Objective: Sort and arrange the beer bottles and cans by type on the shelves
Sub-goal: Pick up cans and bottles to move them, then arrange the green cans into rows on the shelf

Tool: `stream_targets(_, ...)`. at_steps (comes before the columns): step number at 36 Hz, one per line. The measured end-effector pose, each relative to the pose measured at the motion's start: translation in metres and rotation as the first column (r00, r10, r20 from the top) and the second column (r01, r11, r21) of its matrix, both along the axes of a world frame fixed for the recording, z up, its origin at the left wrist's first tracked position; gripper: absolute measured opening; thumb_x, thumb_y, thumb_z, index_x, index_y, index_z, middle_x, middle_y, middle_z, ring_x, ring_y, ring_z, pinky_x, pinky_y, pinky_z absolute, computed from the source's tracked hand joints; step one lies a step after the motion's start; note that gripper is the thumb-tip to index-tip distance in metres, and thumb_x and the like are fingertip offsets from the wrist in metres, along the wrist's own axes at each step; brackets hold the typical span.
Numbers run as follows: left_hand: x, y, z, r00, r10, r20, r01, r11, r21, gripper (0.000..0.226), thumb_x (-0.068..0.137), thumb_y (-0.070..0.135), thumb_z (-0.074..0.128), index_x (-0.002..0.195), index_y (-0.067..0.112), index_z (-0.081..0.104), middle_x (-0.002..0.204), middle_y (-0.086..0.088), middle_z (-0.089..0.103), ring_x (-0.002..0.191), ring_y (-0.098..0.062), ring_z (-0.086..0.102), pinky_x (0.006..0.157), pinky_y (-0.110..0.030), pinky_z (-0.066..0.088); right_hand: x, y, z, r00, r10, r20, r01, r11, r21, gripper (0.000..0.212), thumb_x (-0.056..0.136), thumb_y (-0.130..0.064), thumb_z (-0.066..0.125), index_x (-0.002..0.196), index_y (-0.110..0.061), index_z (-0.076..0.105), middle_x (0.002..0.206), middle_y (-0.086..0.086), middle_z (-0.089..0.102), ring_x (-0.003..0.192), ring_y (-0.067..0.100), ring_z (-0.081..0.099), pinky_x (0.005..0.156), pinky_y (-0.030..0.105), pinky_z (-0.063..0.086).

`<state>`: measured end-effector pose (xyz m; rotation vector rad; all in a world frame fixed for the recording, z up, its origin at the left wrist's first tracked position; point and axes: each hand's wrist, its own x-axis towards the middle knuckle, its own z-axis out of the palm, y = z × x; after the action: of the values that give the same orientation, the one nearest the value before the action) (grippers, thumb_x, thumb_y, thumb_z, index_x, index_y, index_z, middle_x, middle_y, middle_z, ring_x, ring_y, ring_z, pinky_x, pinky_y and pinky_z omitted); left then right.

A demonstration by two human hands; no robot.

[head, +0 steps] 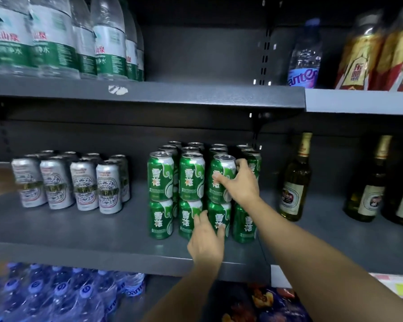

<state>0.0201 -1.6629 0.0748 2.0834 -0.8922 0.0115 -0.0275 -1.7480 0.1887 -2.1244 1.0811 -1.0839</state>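
My right hand (240, 182) holds a green can (221, 180) in the top layer of the green can stack (191, 194); my fingers (221, 181) and thumb are curled around its right side near the rim. This can stands a little tilted on the can below it. My left hand (206, 240) touches the lower layer, with straight fingers pressed against two front cans. The stack stands in the middle of the dark shelf (91, 233). To its left, well apart, stand the white cans (79, 182) in a group. To the right stand the brown beer bottles (296, 180) with gold necks.
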Motion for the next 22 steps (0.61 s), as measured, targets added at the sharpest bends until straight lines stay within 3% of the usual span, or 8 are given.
stream_targets(7, -0.003, 0.002, -0.002, 1.0, 0.005, 0.003, -0.005, 1.0, -0.002, 0.055, 0.098, 0.041, 0.049, 0.146, 0.022, 0.03, 0.145, 0.007, 0.04, 0.118, -0.013, 0.055, 0.09, -0.031, 0.046, 0.002, -0.004, -0.001, 0.998, 0.012, -0.063, -0.012, 1.0, 0.005, 0.078, 0.08, -0.054, 0.069, 0.138, -0.016, 0.035, 0.121, 0.008, 0.063, 0.108, 0.029, 0.06, 0.088, 0.043, 0.05)
stream_targets(16, -0.007, 0.004, -0.014, 0.999, -0.035, -0.018, 0.035, 0.999, -0.002, 0.058, 0.099, 0.04, 0.047, 0.149, 0.022, 0.024, 0.144, 0.008, 0.035, 0.119, -0.012, 0.053, 0.089, -0.029, 0.044, 0.005, -0.01, -0.015, 0.999, 0.031, -0.023, -0.031, 0.999, -0.014, 0.075, 0.079, -0.06, 0.065, 0.134, -0.019, 0.035, 0.118, 0.006, 0.064, 0.098, 0.031, 0.064, 0.084, 0.045, 0.052)
stream_targets(22, -0.007, 0.004, -0.011, 1.0, -0.025, -0.012, 0.025, 0.999, -0.046, 0.052, 0.098, 0.037, 0.049, 0.144, 0.021, 0.032, 0.14, 0.006, 0.041, 0.116, -0.015, 0.055, 0.087, -0.032, 0.046, 0.004, -0.012, -0.017, 0.998, 0.036, -0.047, -0.038, 0.998, -0.047, 0.081, 0.078, -0.064, 0.063, 0.14, -0.023, 0.03, 0.125, 0.006, 0.061, 0.098, 0.032, 0.065, 0.083, 0.045, 0.053)
